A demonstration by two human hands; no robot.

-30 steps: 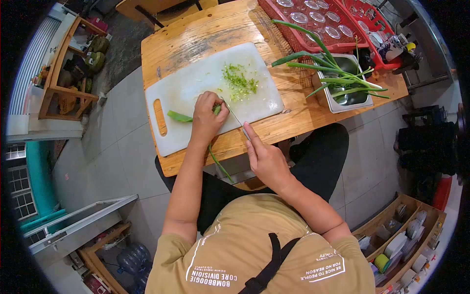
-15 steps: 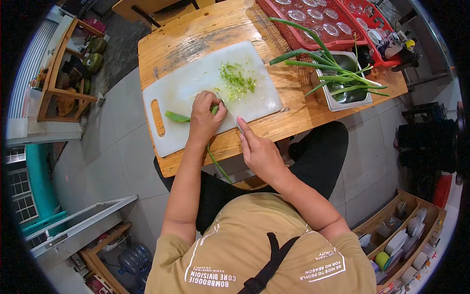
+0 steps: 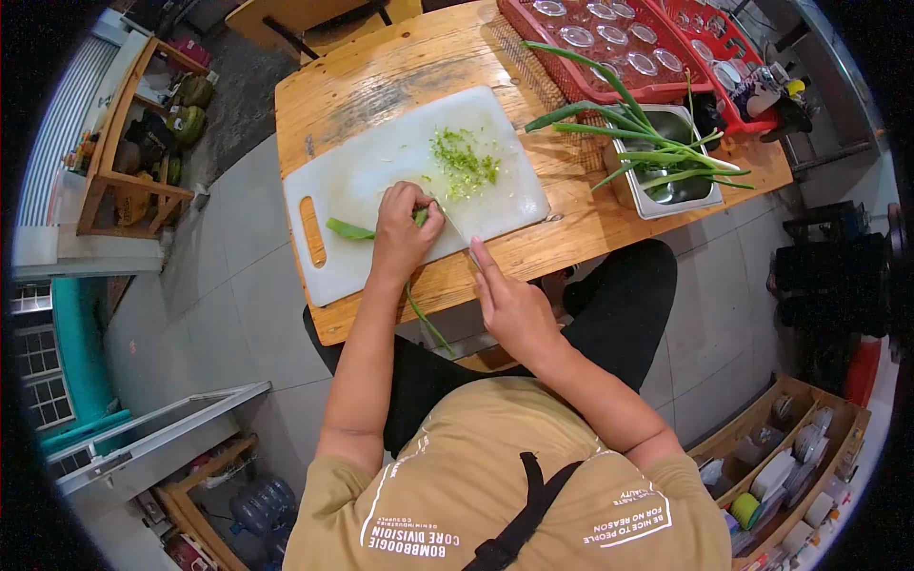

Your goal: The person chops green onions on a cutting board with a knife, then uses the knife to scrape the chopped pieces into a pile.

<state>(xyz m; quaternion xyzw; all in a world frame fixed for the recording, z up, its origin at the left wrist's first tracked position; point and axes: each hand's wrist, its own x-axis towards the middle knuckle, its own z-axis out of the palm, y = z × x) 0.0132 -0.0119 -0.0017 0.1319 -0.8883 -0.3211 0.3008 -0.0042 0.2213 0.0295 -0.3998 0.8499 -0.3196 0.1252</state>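
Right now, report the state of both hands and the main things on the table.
Left hand: closed on held green onion
Right hand: gripping knife
Knife: blade exposed
Held green onion: partly hidden
Chopped green onion: loosely scattered
Cutting board: lying flat
Metal container: uncovered
Long green onions: unchopped
Red baskets: uncovered, loaded

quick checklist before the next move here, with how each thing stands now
1. Knife held in the right grip: ok
2. Green onion held by the left grip: ok
3. Left fingers clear of the knife: cannot tell, close and partly hidden
4. Cutting board resting on the table: ok
5. Nothing hanging over the table edge: not ok, a thin green leaf trails past it
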